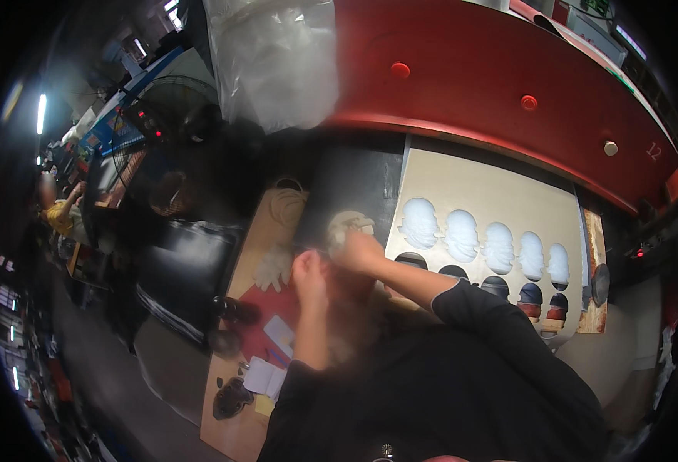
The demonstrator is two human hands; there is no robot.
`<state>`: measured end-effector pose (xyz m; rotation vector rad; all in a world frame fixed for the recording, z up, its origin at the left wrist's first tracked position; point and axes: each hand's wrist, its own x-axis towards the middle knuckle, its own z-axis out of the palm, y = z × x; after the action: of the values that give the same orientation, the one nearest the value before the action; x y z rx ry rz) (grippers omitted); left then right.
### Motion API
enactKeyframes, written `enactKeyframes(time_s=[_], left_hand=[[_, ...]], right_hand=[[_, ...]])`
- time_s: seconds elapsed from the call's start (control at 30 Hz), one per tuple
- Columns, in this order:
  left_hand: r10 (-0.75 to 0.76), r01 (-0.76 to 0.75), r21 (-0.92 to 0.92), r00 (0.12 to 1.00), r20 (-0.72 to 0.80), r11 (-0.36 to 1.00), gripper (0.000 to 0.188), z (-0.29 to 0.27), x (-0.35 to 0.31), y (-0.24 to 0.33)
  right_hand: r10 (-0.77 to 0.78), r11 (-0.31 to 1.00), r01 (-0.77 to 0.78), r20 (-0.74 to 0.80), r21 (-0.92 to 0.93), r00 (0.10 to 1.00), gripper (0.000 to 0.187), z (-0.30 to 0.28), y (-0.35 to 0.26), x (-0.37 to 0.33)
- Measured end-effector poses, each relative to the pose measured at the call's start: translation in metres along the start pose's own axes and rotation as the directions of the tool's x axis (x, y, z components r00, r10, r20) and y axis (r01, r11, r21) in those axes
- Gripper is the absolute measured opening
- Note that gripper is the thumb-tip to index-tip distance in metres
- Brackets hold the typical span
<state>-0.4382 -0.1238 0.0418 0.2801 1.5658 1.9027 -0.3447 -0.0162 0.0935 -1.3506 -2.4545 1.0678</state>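
Observation:
My right hand (358,252) reaches in over the dark metal surface, its fingers closed on a crumpled cream-coloured piece (345,224) that looks soft; its exact kind is unclear. Close beside it, my left hand (309,275) is held up with the fingers curled in; whether anything small is inside is hidden. Left of that hand, a pale knit glove (272,267) lies on the wooden table (248,254). Farther back on the same table sits a pile of beige pieces (286,205).
A beige plate (477,177) with rows of rounded openings lies to the right, white pieces filling the far row. Behind it stands a red machine housing (462,69) with buttons. Clear plastic sheeting (277,69) hangs at its left. Sunglasses (232,399) and a notepad (262,377) lie near left.

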Motion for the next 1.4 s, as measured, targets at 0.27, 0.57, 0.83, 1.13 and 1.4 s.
enactKeyframes(time_s=[0.27,0.57,0.83,1.13,1.4], left_hand=[[0.410,-0.431,0.627,0.892,0.190,0.649,0.051,-0.011,0.020,-0.034],[0.390,-0.420,0.751,0.891,0.234,0.510,0.103,0.053,-0.013,-0.043],[0.377,-0.436,0.748,0.888,0.265,0.500,0.100,0.044,-0.002,-0.055],[0.388,-0.385,0.748,0.903,0.185,0.540,0.099,0.054,-0.017,-0.027],[0.137,-0.166,0.383,0.985,0.102,0.909,0.076,0.020,0.022,-0.044]], right_hand=[[-0.162,0.983,0.171,-0.114,0.074,0.980,0.043,-0.004,0.021,0.002],[-0.103,0.986,0.089,-0.094,-0.143,0.990,0.024,-0.013,0.059,0.041],[-0.117,0.990,0.112,-0.047,-0.089,0.992,0.026,-0.015,0.051,0.030],[-0.063,0.979,0.071,0.046,-0.193,0.997,0.026,-0.007,0.049,0.034],[-0.096,0.970,0.118,0.111,-0.211,0.989,0.044,-0.045,0.060,0.060]])
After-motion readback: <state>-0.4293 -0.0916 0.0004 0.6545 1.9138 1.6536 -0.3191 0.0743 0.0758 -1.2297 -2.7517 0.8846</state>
